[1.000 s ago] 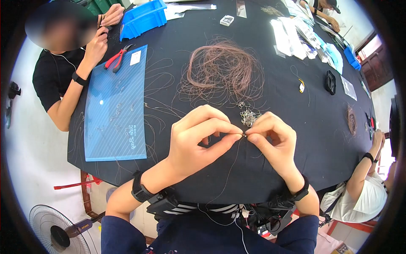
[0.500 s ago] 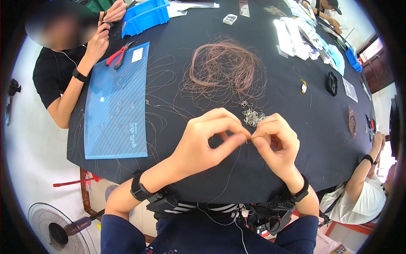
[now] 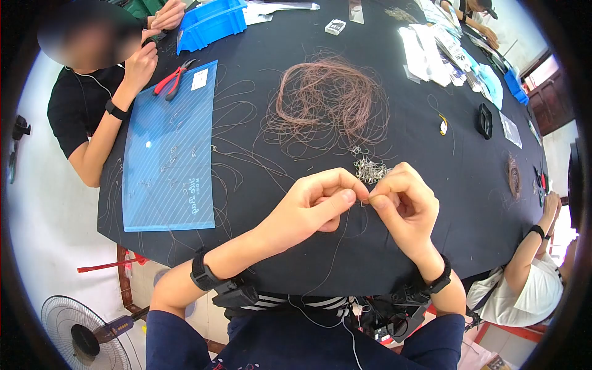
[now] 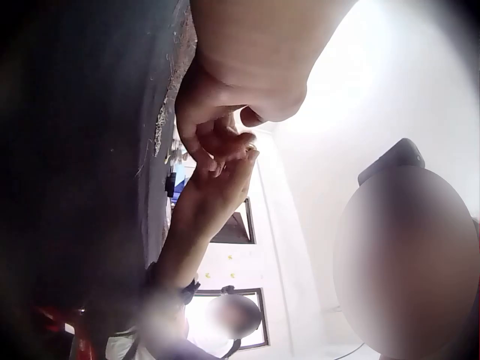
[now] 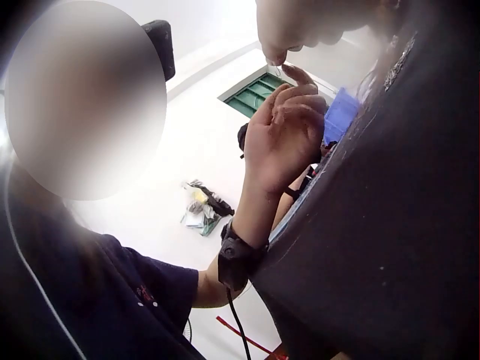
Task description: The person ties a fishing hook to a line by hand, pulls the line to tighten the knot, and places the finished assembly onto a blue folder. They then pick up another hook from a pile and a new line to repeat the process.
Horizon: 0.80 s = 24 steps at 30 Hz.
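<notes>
Thin brown flexible line (image 3: pixel 337 251) slanted toward the wearer's body and leftward. The bare left hand (image 3: pixel 313 205) and bare right hand (image 3: pixel 408 206) pinched its far end, 2 fingertips each, neither clearly nearer; small silver metal hooks (image 3: pixel 370 170) lay just beyond.

Left hand (image 3: pixel 311 206) and right hand (image 3: pixel 408 206) meet fingertip to fingertip; fingers bent; right thumb and forefinger pinched together

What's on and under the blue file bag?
On the bag lie small metal hooks, a white label and, across its far edge, red-handled pliers. Anything beneath is covered, not visible.
</notes>
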Motion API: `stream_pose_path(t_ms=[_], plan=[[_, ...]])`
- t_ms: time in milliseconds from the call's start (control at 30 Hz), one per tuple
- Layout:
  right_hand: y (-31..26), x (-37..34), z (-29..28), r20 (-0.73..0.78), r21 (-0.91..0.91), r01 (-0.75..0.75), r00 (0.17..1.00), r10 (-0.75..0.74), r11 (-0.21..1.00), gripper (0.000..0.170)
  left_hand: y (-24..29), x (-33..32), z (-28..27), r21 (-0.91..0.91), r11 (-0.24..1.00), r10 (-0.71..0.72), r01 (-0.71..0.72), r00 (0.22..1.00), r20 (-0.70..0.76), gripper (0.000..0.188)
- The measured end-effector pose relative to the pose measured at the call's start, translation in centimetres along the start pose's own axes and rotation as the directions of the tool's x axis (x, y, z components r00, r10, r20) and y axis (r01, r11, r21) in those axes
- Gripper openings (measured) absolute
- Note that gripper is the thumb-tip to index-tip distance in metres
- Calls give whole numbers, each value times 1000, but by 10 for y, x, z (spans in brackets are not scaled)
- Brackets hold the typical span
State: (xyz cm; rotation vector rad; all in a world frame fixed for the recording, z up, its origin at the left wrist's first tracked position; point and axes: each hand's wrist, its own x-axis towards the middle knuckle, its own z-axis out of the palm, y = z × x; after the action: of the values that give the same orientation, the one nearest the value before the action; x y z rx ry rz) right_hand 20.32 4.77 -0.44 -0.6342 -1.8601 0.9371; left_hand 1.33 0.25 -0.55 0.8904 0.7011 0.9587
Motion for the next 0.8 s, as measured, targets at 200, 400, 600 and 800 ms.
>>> stream_pose_path(t_ms=[200, 400, 600, 800], plan=[[1, -3, 2, -35, -83, 72, 997, -75, 994, 18, 3, -2, 6, -42, 999, -34, 31, 996, -77, 19], [1, -3, 2, -20, -149, 137, 990, -141, 979, 20, 4, -3, 8, -138, 988, -74, 62, 994, -85, 18], [1, -3, 2, -14, -146, 145, 989, -148, 979, 21, 4, -4, 8, 17, 999, -32, 35, 988, -152, 14], [-1, -4, 1, -37, -112, 150, 987, -155, 982, 19, 6, -7, 10, 319, 942, 187, -103, 951, -246, 9]])
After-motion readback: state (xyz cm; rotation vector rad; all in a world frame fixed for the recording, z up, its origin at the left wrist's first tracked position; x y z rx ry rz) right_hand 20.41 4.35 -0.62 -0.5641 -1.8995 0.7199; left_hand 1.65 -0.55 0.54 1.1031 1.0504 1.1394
